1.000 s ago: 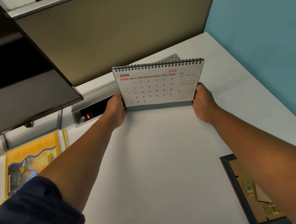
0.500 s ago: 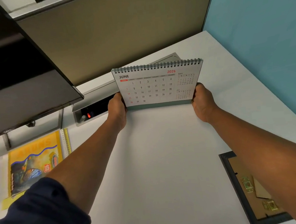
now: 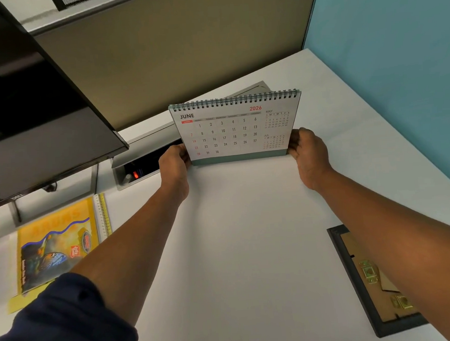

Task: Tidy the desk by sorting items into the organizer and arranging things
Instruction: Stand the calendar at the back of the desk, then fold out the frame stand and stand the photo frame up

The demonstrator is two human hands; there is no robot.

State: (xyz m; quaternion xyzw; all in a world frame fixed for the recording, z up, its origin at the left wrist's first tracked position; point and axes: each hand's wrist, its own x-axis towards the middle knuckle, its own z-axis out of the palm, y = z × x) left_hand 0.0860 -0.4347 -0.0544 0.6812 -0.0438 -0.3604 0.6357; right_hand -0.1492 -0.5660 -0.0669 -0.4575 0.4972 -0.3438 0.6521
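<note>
The left hand (image 3: 174,164) grips the lower left corner of a desk calendar (image 3: 238,128), fingers curled round its edge, and the right hand (image 3: 306,154) clasps the lower right corner the same way. Both arms reach far forward over the white counter (image 3: 237,249), the left one coming out of a rolled dark blue sleeve (image 3: 62,328).

The calendar stands upright between the hands, toward the far edge of the counter, its grey-green base at the counter surface; whether it rests there or is held just off it cannot be told. It is spiral-bound along the top and shows the June 2026 page.

Just behind and to the left of the calendar, a recessed power box (image 3: 141,165) sits in the counter with its lid up and a small red light inside. Over the far left corner hangs a dark monitor (image 3: 28,109). Under it, near the left edge, lies a yellow book (image 3: 56,246) with a ruler (image 3: 103,216) just beside it. Near the right front edge, a black picture frame (image 3: 360,288) lies face down, its brown backing and brass clips showing, partly hidden by the right forearm.
</note>
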